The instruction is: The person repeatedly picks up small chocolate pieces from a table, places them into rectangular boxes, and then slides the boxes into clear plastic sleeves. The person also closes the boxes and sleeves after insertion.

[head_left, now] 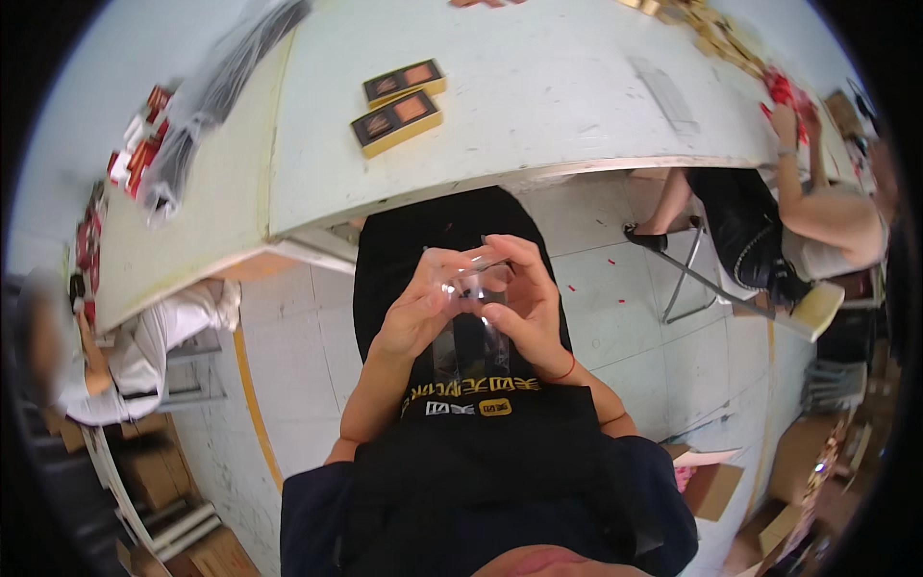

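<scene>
Above my lap, a clear plastic box or sleeve (pixel 470 346) is held between both hands. My left hand (pixel 416 306) grips its left side, with the fingers curled around the upper end. On the other side, my right hand (pixel 530 299) has its thumb against the near face and its fingers over the top. Glare and transparency hide the exact shape of the plastic and whether its end is folded. Beyond my hands, on the table (pixel 533 86), lie two gold-sided boxes (pixel 398 124) (pixel 404 81), each with a dark square and an orange-brown square showing inside.
Clear plastic film over dark items (pixel 216 94) lies on the left table section beside red and white boxes (pixel 140 155). A seated person (pixel 829 223) at right handles something red (pixel 782 90). Another sits at left (pixel 137 368). Cartons (pixel 710 490) stand on the floor.
</scene>
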Demonstrator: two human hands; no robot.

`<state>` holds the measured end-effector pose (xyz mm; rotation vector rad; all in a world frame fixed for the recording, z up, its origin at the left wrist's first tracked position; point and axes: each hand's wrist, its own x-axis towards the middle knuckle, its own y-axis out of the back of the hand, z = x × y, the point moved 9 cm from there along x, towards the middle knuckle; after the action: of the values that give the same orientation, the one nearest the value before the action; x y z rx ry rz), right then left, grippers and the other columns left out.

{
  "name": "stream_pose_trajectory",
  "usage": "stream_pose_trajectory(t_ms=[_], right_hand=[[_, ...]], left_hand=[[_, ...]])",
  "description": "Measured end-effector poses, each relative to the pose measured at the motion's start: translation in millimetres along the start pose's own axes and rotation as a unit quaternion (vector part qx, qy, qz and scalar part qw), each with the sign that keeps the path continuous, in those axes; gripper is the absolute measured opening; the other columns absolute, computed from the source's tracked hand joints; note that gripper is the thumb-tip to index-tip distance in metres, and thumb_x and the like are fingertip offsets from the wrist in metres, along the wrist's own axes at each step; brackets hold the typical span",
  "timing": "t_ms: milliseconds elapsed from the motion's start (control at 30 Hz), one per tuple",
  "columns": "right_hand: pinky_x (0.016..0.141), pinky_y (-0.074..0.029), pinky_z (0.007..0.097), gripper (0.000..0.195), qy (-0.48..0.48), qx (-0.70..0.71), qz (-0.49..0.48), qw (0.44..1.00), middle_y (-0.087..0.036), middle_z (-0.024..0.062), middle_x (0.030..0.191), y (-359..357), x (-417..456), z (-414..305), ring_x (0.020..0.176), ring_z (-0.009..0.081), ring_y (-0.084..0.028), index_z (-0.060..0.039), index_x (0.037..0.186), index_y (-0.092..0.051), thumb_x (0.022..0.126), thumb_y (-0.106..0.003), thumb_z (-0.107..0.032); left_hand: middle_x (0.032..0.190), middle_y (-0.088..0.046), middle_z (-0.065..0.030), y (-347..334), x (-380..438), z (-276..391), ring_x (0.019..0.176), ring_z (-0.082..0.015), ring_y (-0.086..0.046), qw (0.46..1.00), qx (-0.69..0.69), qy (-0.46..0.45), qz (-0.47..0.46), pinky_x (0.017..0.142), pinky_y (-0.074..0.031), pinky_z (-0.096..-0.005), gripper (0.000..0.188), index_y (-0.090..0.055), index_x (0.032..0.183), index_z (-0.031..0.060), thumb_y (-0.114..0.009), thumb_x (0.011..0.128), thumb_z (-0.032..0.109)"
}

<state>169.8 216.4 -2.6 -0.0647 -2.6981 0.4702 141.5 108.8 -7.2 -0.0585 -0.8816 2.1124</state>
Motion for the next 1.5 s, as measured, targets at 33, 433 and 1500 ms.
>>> stream_pose_trajectory(t_ms=[33,433,1500], right_hand=[[0.095,-0.044,0.0327,0.062,-0.002,-0.011,-0.012,1.0,-0.041,0.0104,0.134,-0.2,3.1,-0.1,0.12,0.0189,-0.049,-0.0021,0.134,-0.05,0.078,-0.076,-0.007],[0.098,-0.043,0.0358,0.051,-0.027,0.058,0.017,0.998,-0.039,0.0146,0.139,-2.8,-3.3,18.2,0.12,0.0213,-0.049,-0.0015,0.127,-0.05,0.082,-0.07,-0.015],[0.099,-0.041,0.0354,0.025,-0.03,-0.014,0.01,0.999,-0.051,0.0164,0.124,3.8,-15.3,18.6,0.116,0.0227,-0.051,0.0018,0.109,-0.061,0.087,-0.061,-0.009]], left_hand=[[0.144,-0.039,-0.0218,2.5,-0.7,-3.1,0.125,-0.0305,-0.05,1.0,-0.01,0.015,0.004,0.095,-0.046,-0.0433,0.045,-0.041,0.13,0.0071,-0.051,0.098,0.037],[0.142,-0.038,-0.0258,15.6,-11.3,-0.1,0.106,-0.0362,-0.063,0.989,0.06,-0.049,0.126,0.084,-0.056,-0.0424,0.06,-0.015,0.141,0.0136,-0.041,0.101,0.049],[0.152,-0.022,-0.0221,8.7,-42.0,-0.4,0.106,-0.0323,-0.065,0.934,0.287,-0.092,0.194,0.086,-0.058,-0.0351,0.07,-0.027,0.141,-0.0019,-0.065,0.082,-0.003]])
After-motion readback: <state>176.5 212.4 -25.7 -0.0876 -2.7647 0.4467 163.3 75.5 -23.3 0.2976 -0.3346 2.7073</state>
